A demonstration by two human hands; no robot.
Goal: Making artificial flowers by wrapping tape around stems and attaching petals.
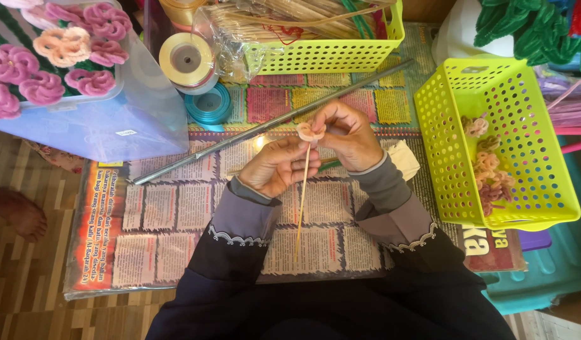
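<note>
My left hand (276,165) and my right hand (348,135) meet over a newspaper-covered board (152,233). Between their fingertips sits a small peach pipe-cleaner flower (310,131) on top of a thin wooden stick (301,208) that runs down toward my lap. My left hand pinches the stick just under the flower. My right hand's fingers close on the flower itself. A bit of green stem (329,165) peeks out below my right wrist.
A yellow perforated basket (454,182) at right holds several finished peach flowers (489,170). Another yellow basket (328,56) with sticks stands at the back. Ribbon rolls (188,62), a long grey rod (240,133) and a clear box of pink flowers (70,56) lie to the left. A bare foot (16,214) shows at far left.
</note>
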